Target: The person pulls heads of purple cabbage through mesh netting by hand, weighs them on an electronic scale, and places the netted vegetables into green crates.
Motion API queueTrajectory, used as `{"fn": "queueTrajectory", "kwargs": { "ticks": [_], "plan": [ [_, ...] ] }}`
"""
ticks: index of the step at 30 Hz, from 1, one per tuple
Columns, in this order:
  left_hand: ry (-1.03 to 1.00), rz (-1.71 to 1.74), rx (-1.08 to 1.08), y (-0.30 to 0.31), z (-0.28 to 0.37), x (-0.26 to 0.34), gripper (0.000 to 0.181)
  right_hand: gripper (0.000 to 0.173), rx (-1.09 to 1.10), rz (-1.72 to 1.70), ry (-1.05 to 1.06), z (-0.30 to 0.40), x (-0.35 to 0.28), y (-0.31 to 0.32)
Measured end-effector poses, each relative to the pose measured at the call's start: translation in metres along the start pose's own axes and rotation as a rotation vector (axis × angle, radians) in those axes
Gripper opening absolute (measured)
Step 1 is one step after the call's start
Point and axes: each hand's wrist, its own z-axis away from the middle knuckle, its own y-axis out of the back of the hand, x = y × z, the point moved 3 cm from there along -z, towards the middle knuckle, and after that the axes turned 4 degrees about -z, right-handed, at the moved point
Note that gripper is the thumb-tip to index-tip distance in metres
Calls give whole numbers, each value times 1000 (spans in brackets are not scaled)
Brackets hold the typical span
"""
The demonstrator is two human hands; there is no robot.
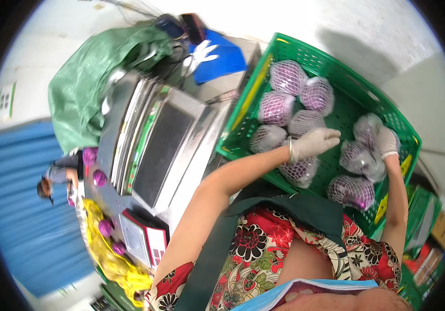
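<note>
A green plastic crate (pixel 347 74) stands before me with several round purple items in white net sleeves, perhaps produce. My left hand (pixel 316 144), in a pale glove with a bangle at the wrist, is over the middle of the crate. Its fingers are stretched out and hold nothing visible. Partly under that hand lies a netted purple item (pixel 306 121). My right hand (pixel 386 140), also gloved, curls over a netted purple item (pixel 367 126) by the crate's right wall. Its fingertips are hidden. Another netted item (pixel 356 157) sits just below it.
Left of the crate is a metal-framed machine (pixel 168 144). Beyond it are a green plastic sheet (pixel 86 81), a red-and-white scale (pixel 144 237), yellow netting (pixel 109 256) and loose purple balls (pixel 100 177). Another person (pixel 61 175) works at the far left. White gloves (pixel 203 54) lie on blue material.
</note>
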Motion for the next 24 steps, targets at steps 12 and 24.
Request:
{"fn": "queueTrajectory", "kwargs": {
  "ticks": [12,24],
  "plan": [
    [170,593,1102,128,349,76,35,27,104,-665,1150,13,-434,194],
    [126,644,1780,106,596,66,31,40,404,-182,996,-83,-715,216]
  ]
}}
